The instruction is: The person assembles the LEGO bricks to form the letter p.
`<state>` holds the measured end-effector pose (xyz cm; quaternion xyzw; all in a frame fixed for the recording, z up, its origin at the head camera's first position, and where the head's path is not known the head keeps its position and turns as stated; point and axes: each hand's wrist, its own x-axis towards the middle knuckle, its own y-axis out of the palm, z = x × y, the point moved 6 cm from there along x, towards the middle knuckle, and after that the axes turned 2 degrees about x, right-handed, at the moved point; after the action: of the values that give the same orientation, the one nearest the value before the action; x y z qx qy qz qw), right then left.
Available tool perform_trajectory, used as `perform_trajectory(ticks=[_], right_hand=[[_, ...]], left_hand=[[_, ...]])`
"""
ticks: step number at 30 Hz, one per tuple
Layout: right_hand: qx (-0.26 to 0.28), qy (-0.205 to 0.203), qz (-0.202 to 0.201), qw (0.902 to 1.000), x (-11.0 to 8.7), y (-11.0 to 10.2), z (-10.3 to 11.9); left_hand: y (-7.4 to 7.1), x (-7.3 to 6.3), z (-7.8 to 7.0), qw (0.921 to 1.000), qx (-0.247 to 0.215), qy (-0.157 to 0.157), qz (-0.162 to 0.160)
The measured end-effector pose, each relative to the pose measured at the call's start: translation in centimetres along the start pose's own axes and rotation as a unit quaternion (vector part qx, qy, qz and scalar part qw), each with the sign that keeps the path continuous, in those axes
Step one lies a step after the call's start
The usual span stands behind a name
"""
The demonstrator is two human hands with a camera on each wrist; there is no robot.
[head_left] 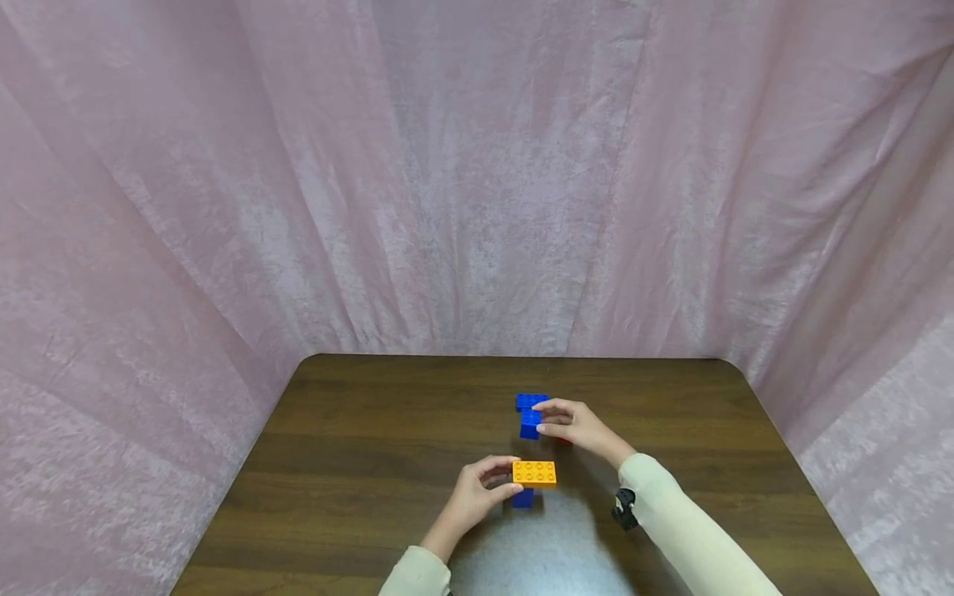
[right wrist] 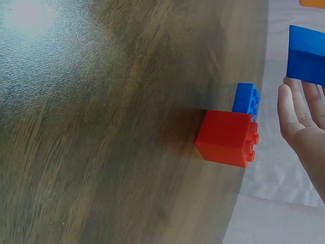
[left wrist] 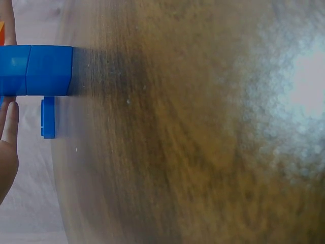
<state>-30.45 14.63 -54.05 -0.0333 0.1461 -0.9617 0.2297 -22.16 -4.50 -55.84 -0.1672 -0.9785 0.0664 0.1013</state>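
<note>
My left hand point(head_left: 473, 497) pinches a yellow-orange building brick point(head_left: 534, 473) from its left side, studs up. Blue bricks point(left wrist: 48, 70) show under it, partly hidden in the head view; I cannot tell whether they touch the table. Farther forward, my right hand point(head_left: 581, 426) holds a small blue brick point(head_left: 530, 424) between thumb and fingers, raised off the table in the right wrist view. A red brick point(right wrist: 223, 137) stands on the table below that hand, mostly covered by it in the head view. Behind the held brick lies a flat blue brick point(head_left: 532, 401).
The brown wooden table point(head_left: 358, 463) has rounded far corners. Pinkish curtains point(head_left: 477, 207) hang behind it and along both sides. A black device point(head_left: 624, 508) is worn at the right wrist. Bright glare lies on the near tabletop.
</note>
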Motion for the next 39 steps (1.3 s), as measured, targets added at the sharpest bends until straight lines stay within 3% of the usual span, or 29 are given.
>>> perform_trajectory(ticks=[2, 12, 23, 33, 39], right_hand=[[0.004, -0.004, 0.000, 1.0000, -0.2, -0.1, 0.2], [0.000, -0.027, 0.000, 0.9996, -1.3, -0.5, 1.3], [0.022, -0.044, 0.026, 0.9984, -2.7, 0.1, 3.0], [0.047, -0.088, 0.051, 0.9937, -4.4, 1.2, 4.5], [0.033, -0.142, 0.074, 0.9865, -5.0, 2.2, 5.0]], left_hand=[[0.0, -0.1, -0.9, 1.0000, -0.003, 0.000, 0.003], [0.0, -0.1, -0.8, 1.0000, -0.003, 0.002, 0.002], [0.0, -0.1, -0.9, 1.0000, -0.005, 0.000, -0.001], [0.0, -0.1, -0.9, 1.0000, 0.000, -0.007, 0.003], [0.0, -0.2, -0.9, 1.0000, 0.000, -0.006, 0.001]])
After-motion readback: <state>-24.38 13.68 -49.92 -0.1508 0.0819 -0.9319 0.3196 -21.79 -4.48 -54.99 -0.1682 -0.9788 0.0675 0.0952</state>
